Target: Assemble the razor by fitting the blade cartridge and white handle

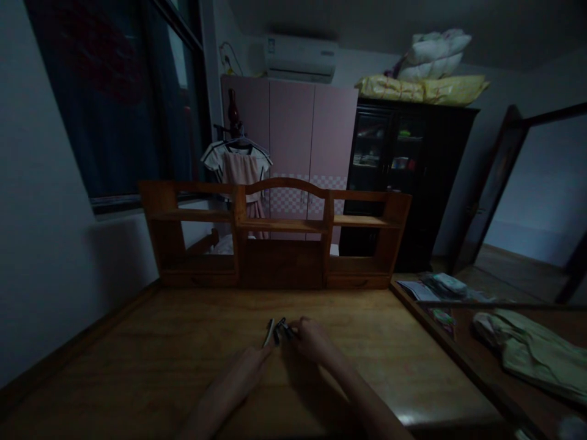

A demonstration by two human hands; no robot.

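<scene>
"How was the grip?"

"The left hand (247,368) held a slim, pale, stick-like piece (268,333) in a narrow pinch. The right hand (313,341) had its fingers drawn close at a small, dark, glossy, angular object (282,329); whether they pinched it or only touched it, I could not tell."

"And where were these pieces?"

"Between the two hands, just beside each other, above or on the yellow-brown wooden desktop (197,324), in front of the brown wooden shelf unit (284,263)."

"What could go wrong?"

"In my judgement, the small parts could slip, because fingertips had little surface to hold. Also the light was dim, so a misaligned touch could be missed."
</scene>
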